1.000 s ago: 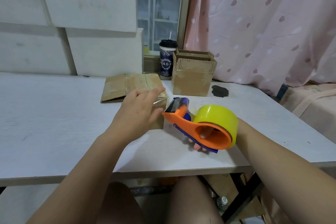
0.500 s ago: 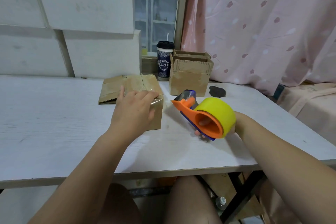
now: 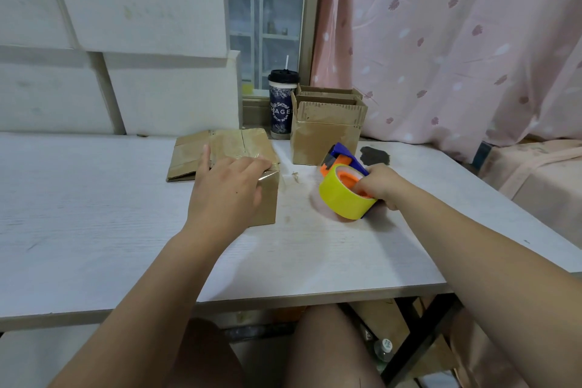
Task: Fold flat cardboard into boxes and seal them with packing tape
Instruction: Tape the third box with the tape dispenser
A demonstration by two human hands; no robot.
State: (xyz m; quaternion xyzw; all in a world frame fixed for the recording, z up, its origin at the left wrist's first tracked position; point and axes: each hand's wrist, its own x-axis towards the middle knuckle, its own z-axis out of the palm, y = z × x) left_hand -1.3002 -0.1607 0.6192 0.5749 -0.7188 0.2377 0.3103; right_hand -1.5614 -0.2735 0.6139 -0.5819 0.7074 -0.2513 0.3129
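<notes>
A small taped cardboard box stands on the white table. My left hand rests on top of it with fingers spread over the taped seam, hiding most of the top. Right of the box, my right hand grips an orange and blue tape dispenser with a yellow tape roll; the roll touches the table. Flat folded cardboard lies just behind the box.
Two open-topped cardboard boxes stand at the back, beside a dark cup with a straw. A dark patch marks the table to their right. A pink curtain hangs at right. My knees are under the front edge.
My right hand has lowered the tape dispenser from the air onto the table and turned it, roll toward me. My left hand settled flatter on the box top.
</notes>
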